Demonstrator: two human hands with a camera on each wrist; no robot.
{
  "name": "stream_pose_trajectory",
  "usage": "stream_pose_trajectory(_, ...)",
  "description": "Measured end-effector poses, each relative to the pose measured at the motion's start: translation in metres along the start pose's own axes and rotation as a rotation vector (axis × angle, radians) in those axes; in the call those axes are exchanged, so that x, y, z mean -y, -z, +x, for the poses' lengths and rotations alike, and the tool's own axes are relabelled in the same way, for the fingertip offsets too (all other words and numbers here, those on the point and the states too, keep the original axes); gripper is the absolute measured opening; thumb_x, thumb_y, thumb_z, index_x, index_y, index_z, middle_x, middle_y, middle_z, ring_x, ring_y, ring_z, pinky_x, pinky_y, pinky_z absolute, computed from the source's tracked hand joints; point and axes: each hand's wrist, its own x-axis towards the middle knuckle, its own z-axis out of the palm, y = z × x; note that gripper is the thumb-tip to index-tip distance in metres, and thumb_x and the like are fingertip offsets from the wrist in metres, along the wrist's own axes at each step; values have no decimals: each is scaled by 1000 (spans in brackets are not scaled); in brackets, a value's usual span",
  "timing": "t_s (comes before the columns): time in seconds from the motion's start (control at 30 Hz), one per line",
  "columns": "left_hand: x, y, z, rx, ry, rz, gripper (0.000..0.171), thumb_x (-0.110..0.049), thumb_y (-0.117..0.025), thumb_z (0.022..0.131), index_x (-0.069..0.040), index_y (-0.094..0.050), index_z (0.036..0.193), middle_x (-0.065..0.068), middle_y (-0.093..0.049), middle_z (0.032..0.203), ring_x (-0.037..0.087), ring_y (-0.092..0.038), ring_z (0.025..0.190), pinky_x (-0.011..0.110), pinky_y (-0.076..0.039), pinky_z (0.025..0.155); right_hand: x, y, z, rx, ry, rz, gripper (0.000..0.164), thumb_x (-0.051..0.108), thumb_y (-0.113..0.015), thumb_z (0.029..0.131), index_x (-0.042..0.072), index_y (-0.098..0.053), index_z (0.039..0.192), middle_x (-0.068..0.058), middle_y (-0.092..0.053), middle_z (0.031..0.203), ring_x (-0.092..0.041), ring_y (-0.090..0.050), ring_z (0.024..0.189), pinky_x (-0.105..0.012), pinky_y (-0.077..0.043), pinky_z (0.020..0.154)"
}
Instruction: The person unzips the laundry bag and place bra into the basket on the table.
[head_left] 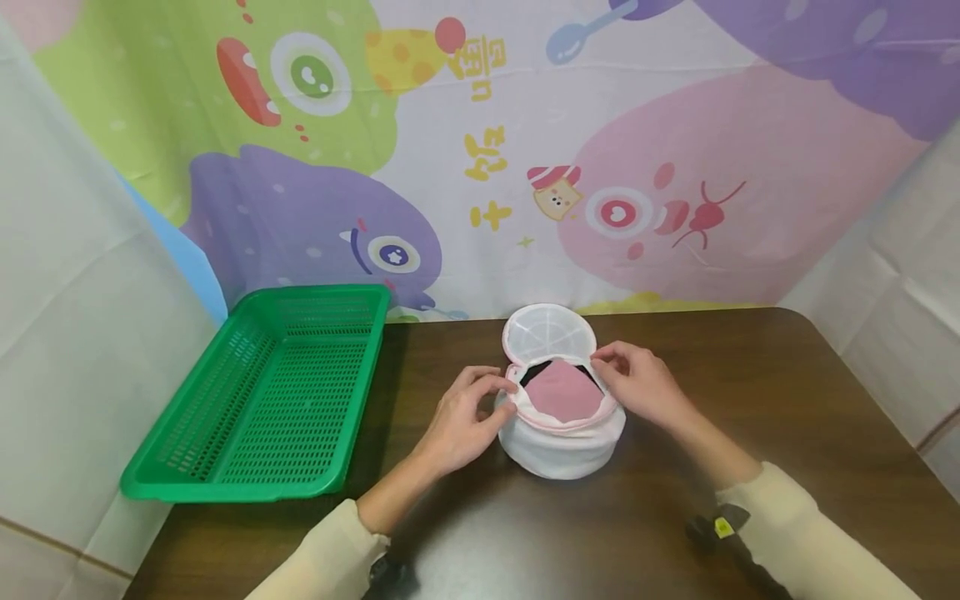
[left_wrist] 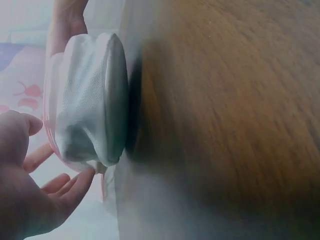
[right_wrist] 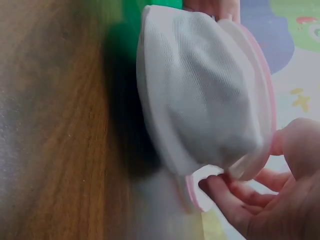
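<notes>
A small round white mesh laundry bag (head_left: 562, 454) with pink trim stands on the table, its round lid (head_left: 550, 332) flipped back toward the wall. Inside lies a folded pink cloth (head_left: 564, 390), with black fabric (head_left: 536, 372) showing along its back edges. At the bag's left rim, my left hand (head_left: 467, 417) touches the side with spread, lightly bent fingers; in the left wrist view the thumb stands off from the mesh. My right hand (head_left: 642, 383) pinches the right rim near the lid's hinge, thumb on the pink edge in the right wrist view.
A green plastic basket (head_left: 352, 417) with slotted walls sits at the left of the brown wooden table (head_left: 780, 392). Behind the table hangs a cartoon-printed cloth (head_left: 510, 275). Pale cloth walls flank both sides.
</notes>
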Motion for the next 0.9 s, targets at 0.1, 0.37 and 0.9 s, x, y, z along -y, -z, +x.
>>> stream_pose_trajectory(0.1,-2,0,1,14,-12,-28,30,-15,-75,105,-11,-78,134,19,-65,154,34,-72,132,46,-71,97,4,1,-8,6,-10,-32,33,32,-67,112,8,-76,133,-17,-80,117,-32,-74,108,-38,-53,88)
stream_pose_trajectory(0.37,-3,-1,0,55,-1,-31,29,-14,-72,108,-10,-76,137,13,-72,139,28,-72,122,47,-68,105,4,1,-26,87,-34,-53,51,39,-66,113,4,-65,151,-27,-72,147,-43,-73,121,-52,-66,90)
stream_pose_trajectory(0.9,3,-1,-5,24,-6,-4,14,-13,-74,107,-13,-81,119,8,-80,115,21,-75,103,38,-68,97,-1,-7,-14,-25,51,18,35,15,-70,107,3,-72,140,-23,-79,134,-34,-73,110,-40,-56,93)
